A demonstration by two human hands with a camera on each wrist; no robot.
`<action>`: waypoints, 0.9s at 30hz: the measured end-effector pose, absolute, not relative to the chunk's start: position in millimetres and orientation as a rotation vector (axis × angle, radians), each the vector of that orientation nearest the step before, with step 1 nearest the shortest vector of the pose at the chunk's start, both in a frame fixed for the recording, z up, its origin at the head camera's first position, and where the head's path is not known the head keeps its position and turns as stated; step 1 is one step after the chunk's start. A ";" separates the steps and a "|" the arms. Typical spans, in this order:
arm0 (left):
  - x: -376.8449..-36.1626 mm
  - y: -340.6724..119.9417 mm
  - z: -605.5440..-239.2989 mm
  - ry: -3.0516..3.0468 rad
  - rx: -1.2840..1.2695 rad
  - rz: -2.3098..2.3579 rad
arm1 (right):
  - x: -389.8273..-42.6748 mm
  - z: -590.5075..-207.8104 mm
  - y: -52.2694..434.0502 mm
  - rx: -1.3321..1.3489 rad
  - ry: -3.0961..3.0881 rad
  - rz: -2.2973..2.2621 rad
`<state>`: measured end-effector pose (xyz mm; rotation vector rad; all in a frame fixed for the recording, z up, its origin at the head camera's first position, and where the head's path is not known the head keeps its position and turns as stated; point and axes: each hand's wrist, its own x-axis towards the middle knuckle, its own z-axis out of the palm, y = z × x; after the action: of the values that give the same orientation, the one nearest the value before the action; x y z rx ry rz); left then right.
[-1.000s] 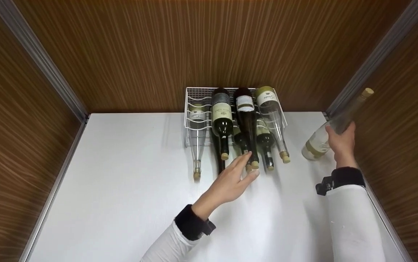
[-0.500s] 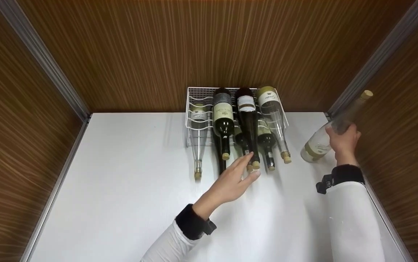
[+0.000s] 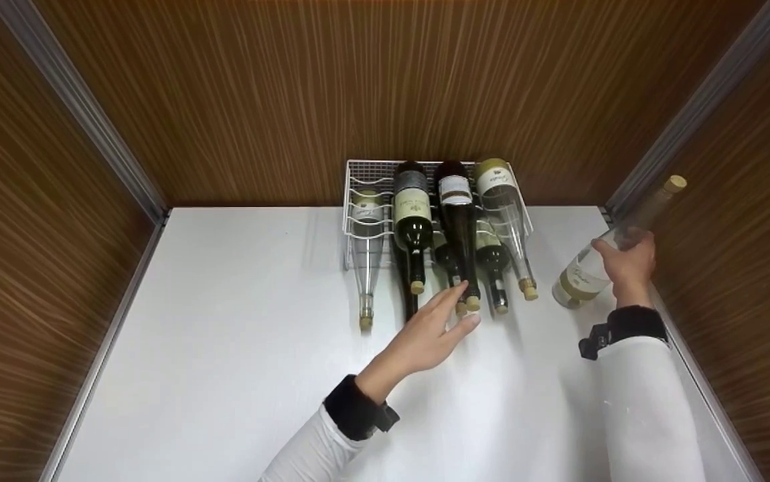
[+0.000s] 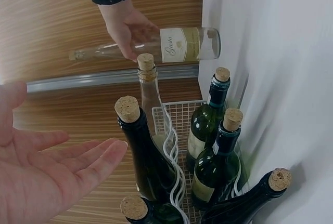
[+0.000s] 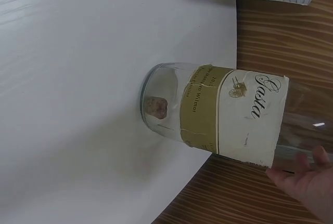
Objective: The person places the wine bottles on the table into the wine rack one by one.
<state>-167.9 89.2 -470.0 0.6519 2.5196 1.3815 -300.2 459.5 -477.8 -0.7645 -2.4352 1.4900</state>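
Note:
On the right, my right hand grips a clear glass wine bottle around its upper body. The bottle stands nearly upright at the white tabletop, cork up. Its cream and gold label faces the right wrist camera, and a brown lump shows through the glass near the base. My left hand holds nothing; its fingers are straight, beside the neck of a dark wine bottle. In the left wrist view a gap shows between my left fingers and the corked necks.
A white wire rack against the back wall holds several corked bottles lying in two layers, necks toward me. A clear bottle lies at its top right. Wood-grain panels close in the sides and back of the white tabletop.
My right hand has drawn the clear wine bottle slightly toward me and turned it, so more of the label shows. My left hand stays in place.

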 end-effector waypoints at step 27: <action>-164.9 80.6 -475.3 2.498 0.641 1.420 | -237.1 -475.7 412.7 -0.522 -2.349 1.557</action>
<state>-164.9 80.6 -475.3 0.6412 2.4984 1.4200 -237.1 412.7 -475.7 -0.5218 -2.3487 1.5567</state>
